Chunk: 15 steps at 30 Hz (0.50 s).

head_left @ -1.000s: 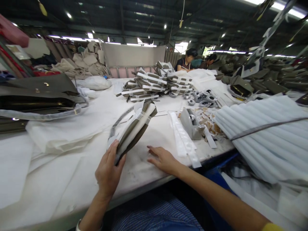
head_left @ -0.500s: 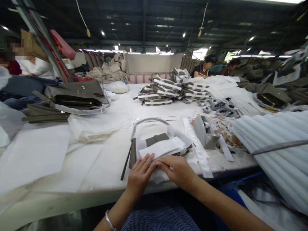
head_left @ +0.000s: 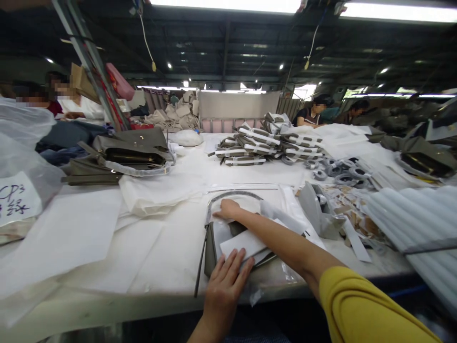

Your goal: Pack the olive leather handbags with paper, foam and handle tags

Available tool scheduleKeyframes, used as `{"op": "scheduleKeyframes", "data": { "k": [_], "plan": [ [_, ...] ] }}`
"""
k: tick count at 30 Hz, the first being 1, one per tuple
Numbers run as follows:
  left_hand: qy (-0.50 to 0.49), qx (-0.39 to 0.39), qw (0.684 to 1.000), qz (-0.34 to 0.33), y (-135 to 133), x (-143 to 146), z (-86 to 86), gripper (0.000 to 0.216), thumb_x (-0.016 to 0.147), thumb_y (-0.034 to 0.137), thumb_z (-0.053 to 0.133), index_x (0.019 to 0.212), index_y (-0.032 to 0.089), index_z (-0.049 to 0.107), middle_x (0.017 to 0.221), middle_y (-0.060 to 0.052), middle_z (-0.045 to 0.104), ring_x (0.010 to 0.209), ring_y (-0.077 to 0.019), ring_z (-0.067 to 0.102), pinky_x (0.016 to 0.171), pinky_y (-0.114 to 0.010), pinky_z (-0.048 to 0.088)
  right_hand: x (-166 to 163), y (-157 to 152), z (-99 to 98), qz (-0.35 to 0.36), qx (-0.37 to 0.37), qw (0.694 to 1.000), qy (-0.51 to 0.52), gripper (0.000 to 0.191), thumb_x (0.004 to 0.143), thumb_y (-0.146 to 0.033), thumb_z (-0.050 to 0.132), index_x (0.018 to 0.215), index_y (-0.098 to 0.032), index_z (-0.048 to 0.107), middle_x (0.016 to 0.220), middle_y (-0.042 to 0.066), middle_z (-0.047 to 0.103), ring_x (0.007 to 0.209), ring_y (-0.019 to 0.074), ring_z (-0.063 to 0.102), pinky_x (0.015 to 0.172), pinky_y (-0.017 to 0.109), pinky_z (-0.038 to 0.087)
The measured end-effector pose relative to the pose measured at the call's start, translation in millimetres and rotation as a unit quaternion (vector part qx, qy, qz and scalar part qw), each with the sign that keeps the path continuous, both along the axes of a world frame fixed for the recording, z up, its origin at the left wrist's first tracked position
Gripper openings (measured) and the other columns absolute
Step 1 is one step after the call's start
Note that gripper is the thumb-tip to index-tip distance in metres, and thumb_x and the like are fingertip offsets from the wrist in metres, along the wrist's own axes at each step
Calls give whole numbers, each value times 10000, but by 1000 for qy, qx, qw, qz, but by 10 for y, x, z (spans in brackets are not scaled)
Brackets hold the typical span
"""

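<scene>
A dark olive handbag (head_left: 211, 255) lies on the table in front of me. Its grey-wrapped strap (head_left: 238, 193) arches away behind it. Across the bag's front rests a folded white foam sheet (head_left: 246, 242). My left hand (head_left: 228, 276) lies over the sheet's near edge, fingers stretched out and pressing down. My right hand (head_left: 227, 209) reaches across the bag into the loop of the strap, with its fingers curled together. Whether anything is pinched there is hidden. A thin dark strap (head_left: 200, 267) hangs at the bag's left side.
White paper sheets (head_left: 82, 233) cover the left side, below stacked olive bags (head_left: 132, 147). Wrapped bags (head_left: 257, 145) are piled at the back. A grey tape dispenser (head_left: 316, 209) stands right, beside scraps, tape rolls (head_left: 344, 171) and a bundle of white foam tubes (head_left: 417, 219).
My right hand has left the bag's near edge and reached forward over it to the strap loop. My left hand has flattened on the foam sheet. The view has tilted up and shifted left.
</scene>
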<state>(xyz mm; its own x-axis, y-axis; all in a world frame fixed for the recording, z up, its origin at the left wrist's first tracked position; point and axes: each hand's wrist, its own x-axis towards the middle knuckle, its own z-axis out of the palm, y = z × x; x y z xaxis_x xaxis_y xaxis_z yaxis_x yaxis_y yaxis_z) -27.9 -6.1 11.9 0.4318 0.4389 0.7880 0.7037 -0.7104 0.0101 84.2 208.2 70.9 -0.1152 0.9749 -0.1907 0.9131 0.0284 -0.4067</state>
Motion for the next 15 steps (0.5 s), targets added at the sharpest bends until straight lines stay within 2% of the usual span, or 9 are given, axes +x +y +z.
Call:
{"op": "scheduleKeyframes", "data": {
  "k": [3,6,8,10,15],
  "plan": [
    [4,-4,1000,-3,15,-13,3,429,992,125,396,1365,275,546,1419,-7,552,1300,-192,529,1094,-362,440,-18,86,-91,0,-40,997,68,213,671,-294,826,611,-150,681,688,82,712,867,270,689,781,305,512],
    [8,-10,1000,-6,18,-30,30,416,995,146,402,1359,279,553,1422,0,548,1290,-196,539,1079,-365,459,68,102,-138,-4,-81,982,169,267,740,-331,776,593,-166,626,530,-1,617,646,166,647,651,245,512],
    [12,-15,1000,-8,14,-35,49,413,994,149,408,1358,276,554,1414,-3,556,1279,-198,549,1064,-364,474,139,77,-136,-10,-106,964,245,267,771,-377,750,662,-173,616,554,-13,620,589,133,620,596,231,519],
    [7,-17,1000,-9,10,-36,60,411,994,142,402,1350,271,562,1404,-8,565,1277,-201,552,1055,-367,484,199,32,-102,-10,-132,939,316,258,784,-382,741,723,-171,607,643,10,666,615,132,638,593,236,540],
    [17,-37,999,-14,5,-35,61,417,993,133,393,1354,259,560,1407,-27,562,1286,-209,544,1071,-387,473,297,-120,77,13,-171,874,455,229,796,-332,739,880,-160,614,936,76,729,839,142,701,790,270,570]
  ]
}}
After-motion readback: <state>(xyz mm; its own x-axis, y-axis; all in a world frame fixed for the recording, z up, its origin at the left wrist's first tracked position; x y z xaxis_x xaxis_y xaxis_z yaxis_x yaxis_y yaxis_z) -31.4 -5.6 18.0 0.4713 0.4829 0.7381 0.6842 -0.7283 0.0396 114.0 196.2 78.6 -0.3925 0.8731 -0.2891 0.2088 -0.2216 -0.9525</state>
